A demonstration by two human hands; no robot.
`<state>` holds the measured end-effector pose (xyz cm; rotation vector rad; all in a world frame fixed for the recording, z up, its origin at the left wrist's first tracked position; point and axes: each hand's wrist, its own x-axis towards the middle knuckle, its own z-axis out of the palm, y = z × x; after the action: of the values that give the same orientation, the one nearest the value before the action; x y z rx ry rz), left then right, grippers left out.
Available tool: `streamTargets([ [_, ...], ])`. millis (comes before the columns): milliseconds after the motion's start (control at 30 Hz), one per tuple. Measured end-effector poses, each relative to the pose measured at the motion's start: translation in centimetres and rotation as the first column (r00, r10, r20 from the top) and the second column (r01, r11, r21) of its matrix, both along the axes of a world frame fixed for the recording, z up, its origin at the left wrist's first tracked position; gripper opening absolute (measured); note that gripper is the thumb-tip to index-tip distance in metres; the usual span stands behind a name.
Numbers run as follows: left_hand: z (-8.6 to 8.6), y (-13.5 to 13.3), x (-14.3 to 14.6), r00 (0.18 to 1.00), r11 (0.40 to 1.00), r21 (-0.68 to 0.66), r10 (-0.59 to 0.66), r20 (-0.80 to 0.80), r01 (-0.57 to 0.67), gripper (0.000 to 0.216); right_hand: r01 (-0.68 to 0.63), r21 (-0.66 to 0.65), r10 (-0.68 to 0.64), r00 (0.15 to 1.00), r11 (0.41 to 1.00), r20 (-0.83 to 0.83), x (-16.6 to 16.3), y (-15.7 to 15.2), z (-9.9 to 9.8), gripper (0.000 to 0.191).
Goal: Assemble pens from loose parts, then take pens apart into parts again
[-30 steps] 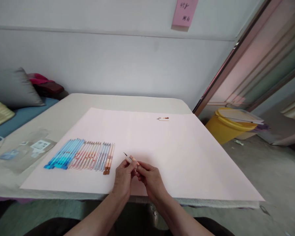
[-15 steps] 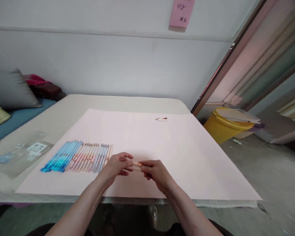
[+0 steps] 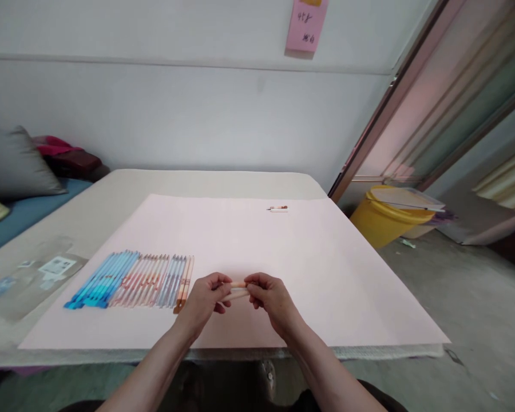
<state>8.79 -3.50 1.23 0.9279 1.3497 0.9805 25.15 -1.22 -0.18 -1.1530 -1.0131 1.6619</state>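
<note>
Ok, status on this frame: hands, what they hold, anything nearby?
Left hand and right hand both pinch one peach pen above the pink sheet. Pen row lies left, apart.

Matt pink paper sheet (image 3: 309, 269) covers rough cloth table (image 3: 111, 194); smooth plastic pens (image 3: 133, 279), glossy yellow plastic bucket (image 3: 380, 223).

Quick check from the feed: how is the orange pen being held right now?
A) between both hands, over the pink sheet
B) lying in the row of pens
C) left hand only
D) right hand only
A: the left hand and right hand each pinch one end of the orange pen above the pink sheet, apart from the row of pens.
</note>
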Motion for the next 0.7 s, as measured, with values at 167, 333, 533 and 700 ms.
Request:
streamTargets([
  [167,-0.5,-0.4,0.53,0.999,0.999,0.026,0.039,-0.016,-0.038,0.025,-0.006,-0.044,0.006,1.0,0.999,-0.006,0.1,-0.17,0.13,0.019],
  [333,-1.02,-0.25,0.64,0.995,0.991,0.095,0.094,-0.037,-0.09,0.027,-0.055,-0.054,0.055,0.998,0.997,-0.009,-0.08,-0.34,0.06,0.02],
  [533,-0.29,-0.12,0.33,0.994,0.999,0.042,-0.004,0.106,0.0,0.034,-0.029,-0.024,0.03,0.999,0.999,0.018,0.32,0.11,0.39,0.017],
  [700,-0.03,-0.15,0.38,0.994,1.0,0.006,-0.008,0.111,0.007,0.03,-0.044,-0.004,0.044,0.999,0.999,0.02,0.58,0.28,0.68,0.014],
])
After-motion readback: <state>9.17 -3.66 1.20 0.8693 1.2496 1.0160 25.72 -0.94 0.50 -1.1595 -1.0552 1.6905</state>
